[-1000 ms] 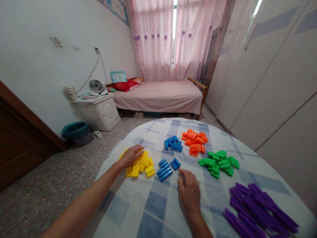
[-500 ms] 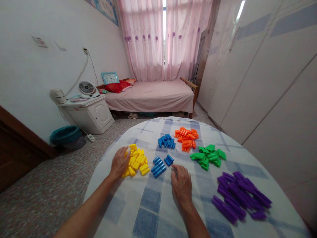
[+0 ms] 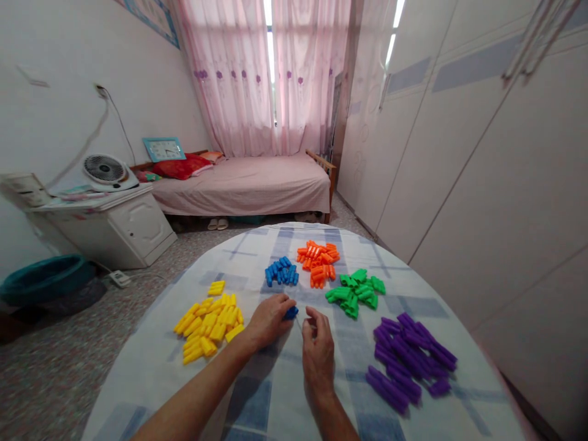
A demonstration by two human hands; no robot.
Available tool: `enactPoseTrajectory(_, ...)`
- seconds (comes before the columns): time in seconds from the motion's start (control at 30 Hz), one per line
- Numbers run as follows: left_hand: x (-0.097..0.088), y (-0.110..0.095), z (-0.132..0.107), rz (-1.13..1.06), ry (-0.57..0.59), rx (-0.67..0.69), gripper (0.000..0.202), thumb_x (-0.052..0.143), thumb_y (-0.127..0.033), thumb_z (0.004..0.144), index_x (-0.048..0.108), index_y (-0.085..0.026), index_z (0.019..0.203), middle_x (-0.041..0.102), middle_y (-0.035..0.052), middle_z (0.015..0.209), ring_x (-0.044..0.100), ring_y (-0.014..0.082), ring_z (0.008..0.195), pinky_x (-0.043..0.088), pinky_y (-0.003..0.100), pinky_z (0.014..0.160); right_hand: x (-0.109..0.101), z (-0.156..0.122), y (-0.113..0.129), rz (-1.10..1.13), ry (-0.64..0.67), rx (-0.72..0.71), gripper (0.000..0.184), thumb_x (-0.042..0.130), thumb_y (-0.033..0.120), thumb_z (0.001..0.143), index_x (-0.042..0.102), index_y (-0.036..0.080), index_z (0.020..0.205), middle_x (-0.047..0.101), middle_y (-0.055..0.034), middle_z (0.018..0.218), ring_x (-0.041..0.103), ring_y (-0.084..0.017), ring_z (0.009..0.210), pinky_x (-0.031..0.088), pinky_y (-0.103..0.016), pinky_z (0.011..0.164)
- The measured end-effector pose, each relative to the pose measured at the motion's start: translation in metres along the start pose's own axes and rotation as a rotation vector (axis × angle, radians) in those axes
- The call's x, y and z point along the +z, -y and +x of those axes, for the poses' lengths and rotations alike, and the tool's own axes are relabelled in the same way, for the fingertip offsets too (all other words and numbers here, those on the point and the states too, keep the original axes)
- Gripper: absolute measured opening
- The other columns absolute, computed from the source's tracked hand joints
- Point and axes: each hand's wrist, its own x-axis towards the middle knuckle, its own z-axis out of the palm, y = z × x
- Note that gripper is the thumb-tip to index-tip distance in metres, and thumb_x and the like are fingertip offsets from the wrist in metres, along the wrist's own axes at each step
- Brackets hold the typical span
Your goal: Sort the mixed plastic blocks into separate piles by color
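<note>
My left hand (image 3: 271, 320) is over the near group of blue tube-shaped plastic pieces, its fingers bent down around them. One end of a blue piece (image 3: 291, 313) shows at its fingertips; the rest of that group is hidden under the hand. Just to the right, my right hand (image 3: 318, 349) rests low over the tablecloth with thumb and forefinger apart, holding nothing that I can make out. Beyond both hands lies a second heap of blue pieces (image 3: 282, 271). Yellow pieces (image 3: 211, 324) are spread to the left of my left hand.
On the round table with its checked cloth (image 3: 248, 407) lie orange pieces (image 3: 318, 262), green pieces (image 3: 356, 291) and long purple pieces (image 3: 411, 355). Past the table stand a bed (image 3: 257, 184), a white cabinet (image 3: 128, 226) with a fan, and a teal bin (image 3: 46, 278). Wardrobes line the right side.
My left hand has left the yellow pieces and moved right onto the near blue pieces. My right hand stays close to them. The view has turned to the right.
</note>
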Motion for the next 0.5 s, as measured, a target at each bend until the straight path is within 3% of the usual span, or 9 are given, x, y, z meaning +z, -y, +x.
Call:
enactPoseTrajectory(0.17,-0.013,0.024,0.012,-0.137,-0.188,-0.058,0.039,0.060,-0.022,0.077,0.059,-0.024,0.115,0.058,0.0054,0.118,0.057,0.0182,0.108,0.045,0.030,0.095,0.001,-0.002,0.002,-0.026,0.004,0.004,0.032,0.042,0.025,0.085,0.058,0.020,0.112,0.062,-0.0061,0.107,0.060,-0.016,0.092,0.047,-0.029,0.084)
enactPoseTrajectory(0.3,-0.038,0.068,0.046,-0.087,-0.360,-0.348,0.039,0.056,-0.025,0.081,0.058,-0.018,0.119,0.060,0.0083,0.116,0.058,0.0181,0.107,0.043,0.029,0.097,0.003,-0.004,0.001,-0.065,0.033,0.003,0.032,0.041,0.025,0.085,0.056,0.020,0.113,0.062,-0.0066,0.109,0.060,-0.017,0.093,0.047,-0.030,0.084)
enactPoseTrajectory(0.4,-0.042,0.098,0.075,-0.053,-0.346,-0.516,0.039,0.051,-0.023,0.084,0.058,-0.011,0.120,0.061,0.0139,0.119,0.057,0.0214,0.111,0.042,0.031,0.097,0.005,-0.005,0.001,-0.100,0.044,-0.006,0.032,0.042,0.024,0.085,0.057,0.020,0.113,0.062,-0.0061,0.109,0.061,-0.017,0.094,0.048,-0.030,0.084)
enactPoseTrajectory(0.5,-0.034,0.109,0.092,-0.071,-0.266,-0.506,0.034,0.052,-0.027,0.084,0.063,-0.012,0.112,0.066,0.0127,0.112,0.061,0.0223,0.105,0.046,0.030,0.091,0.004,-0.005,0.001,-0.134,0.053,-0.023,0.032,0.042,0.022,0.084,0.057,0.021,0.112,0.063,-0.0054,0.108,0.061,-0.017,0.092,0.048,-0.030,0.084)
